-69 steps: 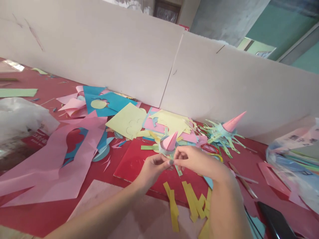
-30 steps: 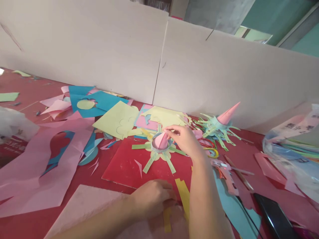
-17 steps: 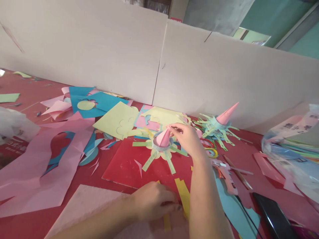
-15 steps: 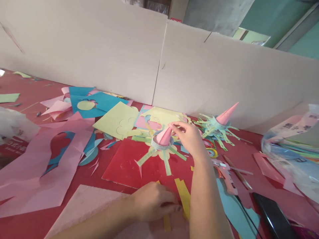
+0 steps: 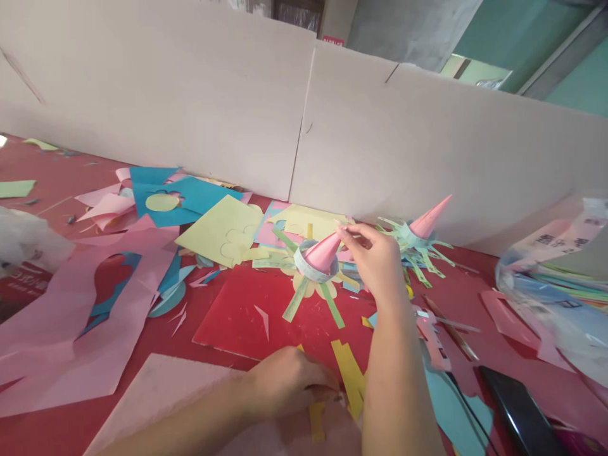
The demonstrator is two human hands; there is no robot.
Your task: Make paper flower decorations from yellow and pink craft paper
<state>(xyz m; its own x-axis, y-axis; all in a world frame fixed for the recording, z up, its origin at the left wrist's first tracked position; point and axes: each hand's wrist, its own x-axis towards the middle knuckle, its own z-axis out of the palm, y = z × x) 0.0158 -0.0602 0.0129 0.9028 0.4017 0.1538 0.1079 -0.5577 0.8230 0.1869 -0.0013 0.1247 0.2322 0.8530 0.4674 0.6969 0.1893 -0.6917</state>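
Observation:
My right hand (image 5: 373,256) pinches the tip of a pink paper cone (image 5: 322,254). The cone sits in a pale blue paper ring (image 5: 316,271) with green paper strips (image 5: 297,299) splayed out from it. This paper piece leans to the left, over a pale yellow flower shape and the red sheet (image 5: 232,316). Lower down, my left hand (image 5: 294,383) is closed, fingers curled above a pink board (image 5: 175,386). Whatever its fingers hold is hidden. A short yellow paper strip (image 5: 316,423) shows just below it, and longer yellow strips (image 5: 349,373) lie to its right.
A similar pink cone piece (image 5: 430,218) stands behind my right hand. On the right lie a glue gun (image 5: 433,339), a pencil-like stick (image 5: 451,329), a black phone (image 5: 520,411) and a plastic bag (image 5: 555,266). Paper scraps (image 5: 118,329) cover the left; white panels (image 5: 190,95) rise behind.
My right hand has shifted the cone piece rightward, and its ring and strips now tilt and are turned. My left hand has stayed nearly still.

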